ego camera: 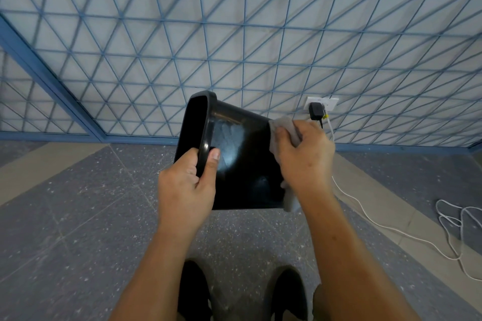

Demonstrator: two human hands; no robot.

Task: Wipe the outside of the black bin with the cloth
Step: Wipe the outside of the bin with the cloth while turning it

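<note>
Side-lying black bin (pixel 242 164) held above the floor (pixel 78 216), long axis left to right (mouth leftward); rim (pixel 207 122) gripped by left hand (pixel 186 185); cloth (pixel 285 125) clutched by right hand (pixel 305 159) against the base end, bin wall leftward.

Most of cloth (pixel 283 125) covered by right hand (pixel 303 156). Base of bin (pixel 245 164) hidden behind both. Shoes (pixel 194 292) and white cable (pixel 391 230) cut off by frame edges.

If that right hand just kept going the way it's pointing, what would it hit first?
Probably the black bin. The right hand already grips the cloth against the bin's base end, fingers aimed across its side, so the bin looks to block it at once, though depth is hard to judge.
</note>
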